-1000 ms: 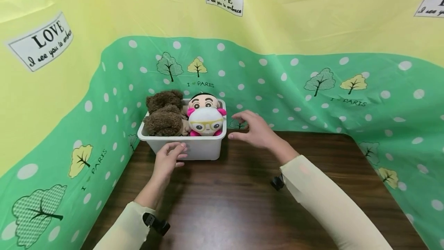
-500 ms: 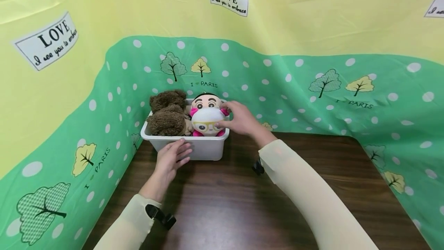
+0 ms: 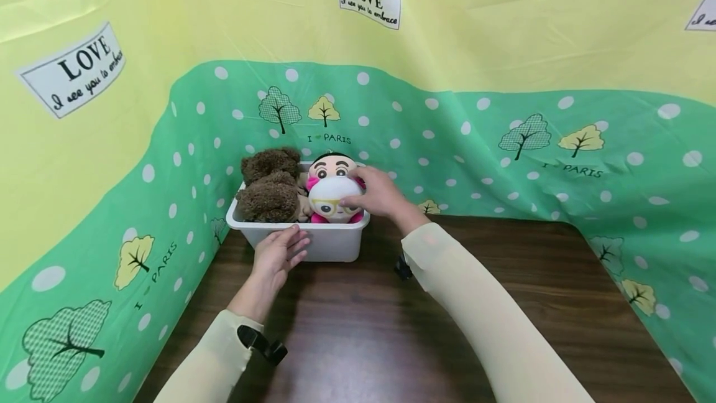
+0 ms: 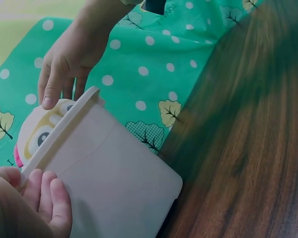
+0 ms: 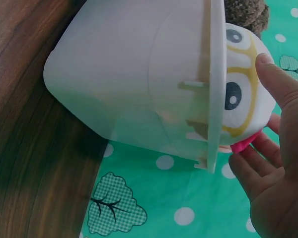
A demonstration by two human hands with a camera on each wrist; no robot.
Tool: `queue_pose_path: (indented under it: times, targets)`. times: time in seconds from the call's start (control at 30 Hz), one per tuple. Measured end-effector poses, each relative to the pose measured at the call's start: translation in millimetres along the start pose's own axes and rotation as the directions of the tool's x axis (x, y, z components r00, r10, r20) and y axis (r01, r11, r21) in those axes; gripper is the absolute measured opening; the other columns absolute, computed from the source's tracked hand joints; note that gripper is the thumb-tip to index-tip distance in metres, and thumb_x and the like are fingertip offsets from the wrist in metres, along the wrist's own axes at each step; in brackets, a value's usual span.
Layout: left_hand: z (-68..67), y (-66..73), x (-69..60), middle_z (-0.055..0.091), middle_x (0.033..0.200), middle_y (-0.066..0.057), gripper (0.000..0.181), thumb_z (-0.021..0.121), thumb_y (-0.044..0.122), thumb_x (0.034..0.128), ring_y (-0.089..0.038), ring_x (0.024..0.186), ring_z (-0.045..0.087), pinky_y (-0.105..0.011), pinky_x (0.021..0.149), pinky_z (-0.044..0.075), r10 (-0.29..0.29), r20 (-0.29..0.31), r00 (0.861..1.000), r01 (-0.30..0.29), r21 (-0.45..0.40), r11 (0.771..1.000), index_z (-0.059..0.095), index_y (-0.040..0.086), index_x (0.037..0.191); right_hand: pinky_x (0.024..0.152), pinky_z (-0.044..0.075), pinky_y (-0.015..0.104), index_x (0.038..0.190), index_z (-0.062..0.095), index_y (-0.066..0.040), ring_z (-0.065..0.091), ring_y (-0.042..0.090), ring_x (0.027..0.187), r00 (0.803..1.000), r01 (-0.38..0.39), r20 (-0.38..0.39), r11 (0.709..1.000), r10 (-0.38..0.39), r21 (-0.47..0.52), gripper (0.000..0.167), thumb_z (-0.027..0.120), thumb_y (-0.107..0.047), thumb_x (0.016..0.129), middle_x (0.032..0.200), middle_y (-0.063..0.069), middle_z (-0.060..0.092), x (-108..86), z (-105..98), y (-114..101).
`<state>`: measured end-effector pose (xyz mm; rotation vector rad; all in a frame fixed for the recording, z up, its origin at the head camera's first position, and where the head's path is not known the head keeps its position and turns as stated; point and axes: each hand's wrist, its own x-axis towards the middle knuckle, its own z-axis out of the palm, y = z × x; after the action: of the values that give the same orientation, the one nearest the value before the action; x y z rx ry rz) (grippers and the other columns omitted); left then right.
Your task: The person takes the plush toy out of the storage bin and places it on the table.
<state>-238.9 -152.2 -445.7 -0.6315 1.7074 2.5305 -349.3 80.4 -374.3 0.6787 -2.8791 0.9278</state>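
Note:
A white plastic bin (image 3: 313, 244) stands in the back left corner of the table. My left hand (image 3: 276, 257) is at its front rim; in the left wrist view the rim (image 4: 64, 124) passes between its thumb and fingers. My right hand (image 3: 380, 194) holds a round white plush toy (image 3: 330, 194) with yellow glasses and pink parts, lying in the bin. The right thumb presses its face (image 5: 246, 74) and the other fingers curl behind it. Behind it, a plush with black hair and thick eyebrows (image 3: 330, 166) shows only its upper face.
Brown curly plush toys (image 3: 268, 198) fill the bin's left side. A green and yellow printed cloth (image 3: 464, 142) hangs behind the bin and along both sides. Dark wood tabletop (image 3: 503, 278) stretches to the right and front.
My right hand has moved left from beside the bin onto the white plush toy and taken hold of it. My left hand has moved slightly closer to the bin's front rim.

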Motion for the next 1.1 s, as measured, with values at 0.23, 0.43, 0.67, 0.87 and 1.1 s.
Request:
queue_pose_path:
  times: [0.23, 0.43, 0.67, 0.87, 1.1]
  targets:
    - [-2.1, -1.4, 3.4, 0.08, 0.096, -0.001, 0.023, 0.07, 0.022, 0.0981, -0.014, 0.089, 0.077, -0.031, 0.077, 0.062, 0.014, -0.005, 1.0, -0.014, 0.001, 1.0, 0.057, 0.01, 0.112, 0.106, 0.051, 0.047, 0.14, 0.059, -0.016, 0.055, 0.027, 0.126, 1.0, -0.03, 0.008, 1.0, 0.03, 0.006, 0.071, 0.087, -0.043, 0.081, 0.142, 0.007, 0.059, 3.0, 4.3, -0.4]
    - [-2.8, -5.6, 6.2, 0.079, 0.088, 0.001, 0.021, 0.071, 0.02, 0.0966, -0.012, 0.08, 0.076, -0.027, 0.067, 0.06, 0.049, -0.007, 0.999, -0.05, -0.014, 0.999, 0.057, 0.009, 0.108, 0.101, 0.053, 0.044, 0.137, 0.061, -0.015, 0.059, 0.024, 0.118, 1.0, -0.022, -0.014, 0.999, 0.023, 0.038, 0.065, 0.086, -0.041, 0.082, 0.135, 0.006, 0.063, 3.8, 7.1, 0.3]
    - [0.9, -7.3, 7.8, 0.079, 0.085, 0.002, 0.021, 0.071, 0.019, 0.0956, -0.011, 0.078, 0.075, -0.026, 0.066, 0.061, 0.068, -0.022, 0.997, -0.068, -0.03, 0.997, 0.058, 0.008, 0.107, 0.099, 0.055, 0.042, 0.13, 0.065, -0.014, 0.061, 0.023, 0.113, 0.997, 0.002, -0.079, 0.999, 0.002, 0.053, 0.056, 0.086, -0.037, 0.083, 0.127, 0.004, 0.067, 1.7, 7.6, 0.9]
    - [-0.1, -6.3, 7.9, 0.078, 0.081, 0.003, 0.022, 0.072, 0.019, 0.094, -0.01, 0.074, 0.074, -0.024, 0.063, 0.06, 0.068, -0.045, 0.997, -0.07, -0.042, 0.997, 0.058, 0.008, 0.107, 0.095, 0.057, 0.041, 0.129, 0.067, -0.016, 0.061, 0.021, 0.111, 0.993, 0.023, -0.12, 0.998, -0.016, 0.055, 0.053, 0.086, -0.036, 0.084, 0.126, 0.004, 0.068, -2.4, 4.5, -2.9]
    - [-0.1, -4.7, 7.9, 0.078, 0.083, 0.004, 0.023, 0.072, 0.021, 0.095, -0.01, 0.076, 0.074, -0.025, 0.064, 0.06, 0.069, -0.057, 0.996, -0.07, -0.022, 0.997, 0.058, 0.009, 0.107, 0.087, 0.059, 0.039, 0.123, 0.07, -0.017, 0.064, 0.02, 0.103, 0.978, 0.069, -0.199, 0.997, -0.059, 0.045, 0.048, 0.087, -0.034, 0.083, 0.119, 0.004, 0.071, -2.8, -8.7, -10.2]
